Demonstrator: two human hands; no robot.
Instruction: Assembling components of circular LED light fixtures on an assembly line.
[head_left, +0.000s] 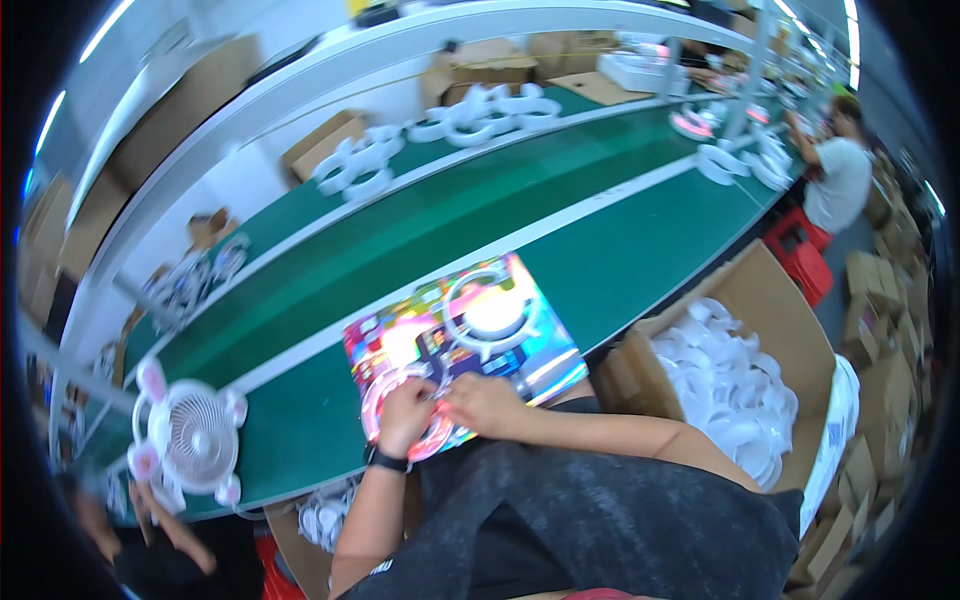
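A white ring-shaped plastic part (pixel 435 440), tinted pink by glare, lies on a shiny, colourful printed sheet (pixel 560 365) at the bench's near edge. My left hand (pixel 405 412), with a black band on its wrist, is closed over this ring. From the right, my right hand (pixel 485 405) meets it, fingers pinched together at the ring's right side. Any small piece between the fingertips is too blurred to make out. Just beyond my hands, a second white ring (pixel 487 347) with small tabs rests on the same sheet, its middle bright with glare.
A white fan with pink-eared trim (pixel 200 437) stands at left beside another person's hands (pixel 150 500). Green benches (pixel 630 240) carry white rings (pixel 470 120) farther back. A cardboard box of white parts (pixel 720 390) stands at my right. Someone in a white shirt (pixel 840 180) works far right.
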